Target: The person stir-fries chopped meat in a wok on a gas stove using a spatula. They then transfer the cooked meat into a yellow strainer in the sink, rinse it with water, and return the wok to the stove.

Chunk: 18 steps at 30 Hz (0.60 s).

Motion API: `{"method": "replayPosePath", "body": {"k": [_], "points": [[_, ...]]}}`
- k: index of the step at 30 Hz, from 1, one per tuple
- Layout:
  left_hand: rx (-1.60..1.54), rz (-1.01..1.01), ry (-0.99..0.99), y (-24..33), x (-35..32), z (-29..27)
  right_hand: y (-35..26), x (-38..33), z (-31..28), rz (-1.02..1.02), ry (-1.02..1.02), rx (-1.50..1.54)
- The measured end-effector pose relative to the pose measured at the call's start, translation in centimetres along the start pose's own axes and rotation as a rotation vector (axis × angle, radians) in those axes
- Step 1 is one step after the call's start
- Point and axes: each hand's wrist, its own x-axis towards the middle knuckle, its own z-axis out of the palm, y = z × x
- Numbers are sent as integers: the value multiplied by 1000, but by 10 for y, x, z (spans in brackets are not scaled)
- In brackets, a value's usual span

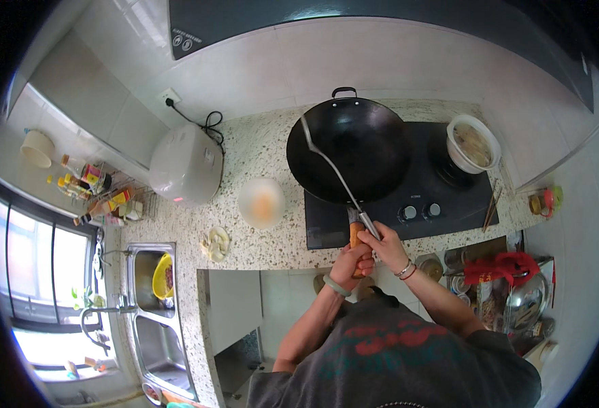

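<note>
A black wok (374,153) rests on the left side of the dark cooktop (415,234), with a small loop handle at its far rim. My left hand (349,268) is closed round the wok's wooden handle, at the near side. Just above it and to the right, my right hand (389,249) grips the handle of a long metal spatula (338,174). The spatula slants up and left across the wok, its narrow head near the wok's left rim and seen edge-on. No food shows inside the wok.
A pale bowl (247,197) with something orange stands left of the wok, near whitish scraps (215,243). Further left are a white rice cooker (186,163), several bottles (98,178) and a double sink (161,350). A white container (492,155) sits on the right burner, chopsticks (493,205) beside it.
</note>
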Motion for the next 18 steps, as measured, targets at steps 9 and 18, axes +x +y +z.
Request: {"method": "replayPosePath", "body": {"k": [9,18], "points": [[-138,169,-57,-23,-86,-6,-50,-59,33,2,-194,28],[-181,425,26,-14,-234,-63,-99,-124,163,-124,-483,94]]}}
